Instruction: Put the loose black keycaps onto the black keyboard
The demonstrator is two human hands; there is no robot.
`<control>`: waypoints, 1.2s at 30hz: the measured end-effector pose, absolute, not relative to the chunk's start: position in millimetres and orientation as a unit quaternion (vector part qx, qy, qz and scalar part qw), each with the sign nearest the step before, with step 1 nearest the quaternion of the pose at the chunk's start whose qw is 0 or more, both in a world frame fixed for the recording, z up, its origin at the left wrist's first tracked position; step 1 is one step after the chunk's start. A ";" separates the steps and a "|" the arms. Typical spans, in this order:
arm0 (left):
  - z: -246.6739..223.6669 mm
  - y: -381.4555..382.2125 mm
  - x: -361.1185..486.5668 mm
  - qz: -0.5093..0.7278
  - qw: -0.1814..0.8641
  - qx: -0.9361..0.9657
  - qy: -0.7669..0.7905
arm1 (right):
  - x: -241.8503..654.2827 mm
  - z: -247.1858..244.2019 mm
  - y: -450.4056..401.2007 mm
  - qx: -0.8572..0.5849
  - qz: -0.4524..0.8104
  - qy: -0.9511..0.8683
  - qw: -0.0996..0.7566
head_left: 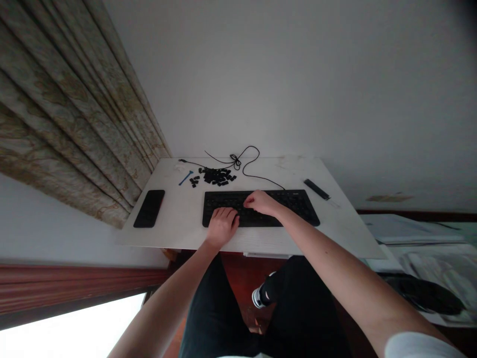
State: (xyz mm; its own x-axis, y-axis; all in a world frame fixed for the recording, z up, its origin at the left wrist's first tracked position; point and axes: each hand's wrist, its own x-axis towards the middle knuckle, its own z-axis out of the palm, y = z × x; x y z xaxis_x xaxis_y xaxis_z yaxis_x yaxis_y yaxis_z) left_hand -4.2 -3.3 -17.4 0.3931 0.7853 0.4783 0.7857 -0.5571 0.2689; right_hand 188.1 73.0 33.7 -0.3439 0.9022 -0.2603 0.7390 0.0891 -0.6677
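A black computer keyboard [298, 205] lies on the white desk in front of me. My left hand [222, 226] rests on its left part, palm down, with the fingers laid over the keys and the thumb a little apart. Above the middle of the keyboard, my right hand [261, 203] is closed in a pinch; whatever is between the fingertips is too small or hidden to name. Behind the keyboard's left half sits a heap of loose black keycaps [216, 175], with several scattered around it. A slim blue tool [186, 178] lies left of the heap.
The keyboard's black cable [261, 177] loops along the back of the desk [179, 233], tied in a bundle. At the left is a black phone [149, 209]; at the right, a long dark object [316, 189]. A patterned curtain [112, 109] hangs at the left, beside the wall [283, 79].
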 end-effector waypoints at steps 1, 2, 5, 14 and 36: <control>-17.2 -3.4 -4.2 -0.287 0.000 -0.834 -0.471 | 188.0 34.1 73.2 -0.562 0.377 -0.729 0.106; -16.9 -3.5 -4.2 -0.288 0.001 -0.833 -0.471 | 188.0 34.5 73.4 -0.562 0.379 -0.728 0.103; -16.4 -3.8 -4.3 -0.291 0.004 -0.829 -0.478 | 187.8 35.2 74.1 -0.561 0.380 -0.729 0.098; -15.6 -5.3 -5.2 -0.281 0.010 -0.807 -0.519 | 182.9 31.8 79.0 -0.542 0.390 -0.739 0.090; -15.6 -5.5 -4.9 -0.271 0.017 -0.807 -0.525 | 170.6 28.1 78.4 -0.602 0.349 -0.714 0.079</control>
